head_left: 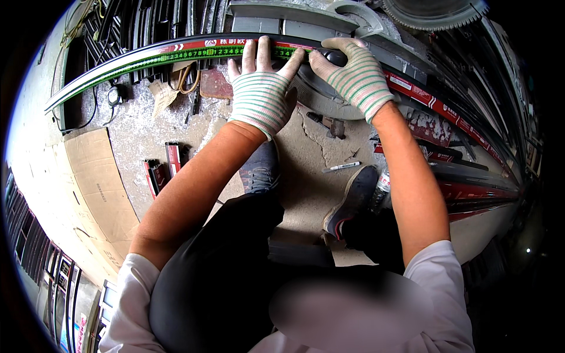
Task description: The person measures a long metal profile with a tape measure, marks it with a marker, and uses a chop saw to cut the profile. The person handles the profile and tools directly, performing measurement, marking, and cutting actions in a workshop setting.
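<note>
A long dark metal profile with a red printed film (418, 94) runs across in front of me. Along its left part lies the green blade of a tape measure (191, 55), drawn out to the far left. My left hand (260, 97), in a white glove with green stripes, rests on the profile and blade with fingers spread and thumb stretched to the right. My right hand (354, 73), gloved alike, curls thumb and fingers round a dark rounded body at the blade's right end, which looks like the tape's case. The palm side of both hands is hidden.
A grey metal saw base (288, 27) stands beyond the profile, with a toothed circular blade (435, 15) at upper right. Bundled profiles lie at both sides. On the floor are a cardboard sheet (97, 182), short red-black offcuts (172, 157), a marker (341, 167) and a bottle (382, 183).
</note>
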{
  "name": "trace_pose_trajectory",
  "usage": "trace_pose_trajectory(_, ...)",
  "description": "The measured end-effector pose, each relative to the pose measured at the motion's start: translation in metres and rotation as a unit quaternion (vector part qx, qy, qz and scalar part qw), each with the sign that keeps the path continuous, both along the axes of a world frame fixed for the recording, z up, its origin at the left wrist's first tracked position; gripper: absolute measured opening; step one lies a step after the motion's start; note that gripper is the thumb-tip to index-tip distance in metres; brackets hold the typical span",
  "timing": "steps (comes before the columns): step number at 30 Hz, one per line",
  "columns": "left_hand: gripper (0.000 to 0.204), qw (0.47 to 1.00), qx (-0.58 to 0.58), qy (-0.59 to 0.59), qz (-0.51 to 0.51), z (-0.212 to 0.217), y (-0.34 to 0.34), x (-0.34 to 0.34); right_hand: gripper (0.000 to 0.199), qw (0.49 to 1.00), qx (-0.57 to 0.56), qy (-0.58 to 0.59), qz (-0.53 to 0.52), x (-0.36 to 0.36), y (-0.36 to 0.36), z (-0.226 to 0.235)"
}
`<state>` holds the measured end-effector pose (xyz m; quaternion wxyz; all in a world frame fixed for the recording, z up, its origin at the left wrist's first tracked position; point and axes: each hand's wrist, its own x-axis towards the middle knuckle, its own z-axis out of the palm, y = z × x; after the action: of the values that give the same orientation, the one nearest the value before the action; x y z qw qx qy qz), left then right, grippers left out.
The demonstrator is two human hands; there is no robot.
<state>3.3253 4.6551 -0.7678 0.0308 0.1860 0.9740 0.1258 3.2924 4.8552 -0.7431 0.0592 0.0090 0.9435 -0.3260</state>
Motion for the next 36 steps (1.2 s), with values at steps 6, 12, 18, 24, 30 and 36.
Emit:
trace_pose_trajectory(6,0.08,1.0,-0.01,0.003,-0.004,-0.003,0.0,-0.001,0.074,0.995,0.086,-0.05,-0.013,-0.011,-0.01,0.006)
trace_pose_trajectory(12,0.081,1.0,-0.016,0.007,-0.005,-0.003,0.0,0.0,0.065,0.992,0.08,-0.092,-0.02,-0.02,-0.012,0.011)
trace_pose_trajectory(18,0.084,1.0,-0.022,-0.002,-0.007,-0.002,0.0,0.0,0.052,0.992,0.094,-0.078,-0.026,-0.018,-0.002,0.012)
trace_pose_trajectory(24,0.084,1.0,-0.021,0.003,-0.003,-0.003,0.002,-0.001,0.045,0.992,0.108,-0.062,-0.021,-0.006,0.016,0.016)
trace_pose_trajectory(30,0.087,1.0,-0.019,-0.008,0.001,0.0,0.004,0.0,0.054,0.994,0.103,-0.016,-0.036,0.001,0.022,0.005)
trace_pose_trajectory(36,0.085,0.999,-0.032,0.012,-0.001,-0.003,0.007,0.0,0.067,0.994,0.065,0.023,-0.084,0.011,0.026,0.0)
